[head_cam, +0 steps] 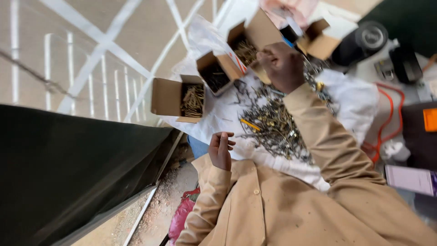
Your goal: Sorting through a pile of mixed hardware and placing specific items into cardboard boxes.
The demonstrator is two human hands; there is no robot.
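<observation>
A heap of loose mixed screws lies on a white sheet. My right hand reaches past the heap to an open cardboard box of screws. Its fingers are pinched together at the box's edge on what looks like a small screw. My left hand rests at the sheet's near edge, beside the heap, with its fingers loosely curled. Whether it holds anything is hidden. A yellow pencil lies on the heap's left side.
Two more open boxes hold sorted screws, a brass-coloured lot and a dark lot. Another open box stands at the back. An orange cable, black tools and a dark tarp lie around.
</observation>
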